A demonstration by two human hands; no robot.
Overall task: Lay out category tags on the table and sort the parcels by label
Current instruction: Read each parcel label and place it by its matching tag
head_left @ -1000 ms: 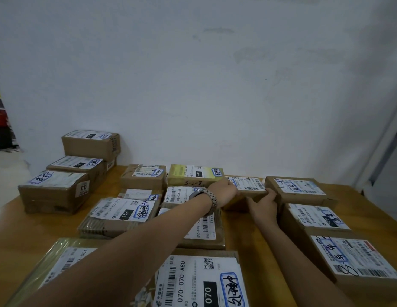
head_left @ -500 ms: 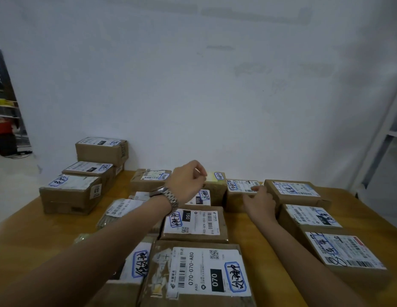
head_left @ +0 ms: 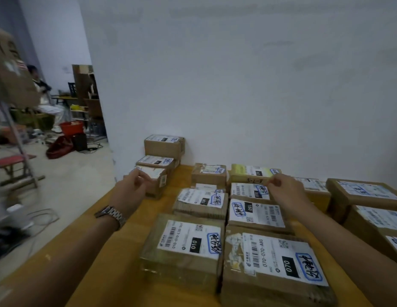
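L hand (head_left: 129, 191) at far-left parcel (head_left: 156, 178); R hand (head_left: 286, 191) over labelled parcels.

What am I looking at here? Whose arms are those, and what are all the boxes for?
The camera sits on a person's head, so you see their own two arms reaching forward. The left hand, with a silver metal wristwatch, reaches toward a brown cardboard parcel at the left edge of the yellowish wooden table. The right hand hovers over the middle parcels. Neither hand clearly holds anything. Many brown cardboard parcels with white printed labels lie in rows; the nearest label reads 070. They are being sorted by label.
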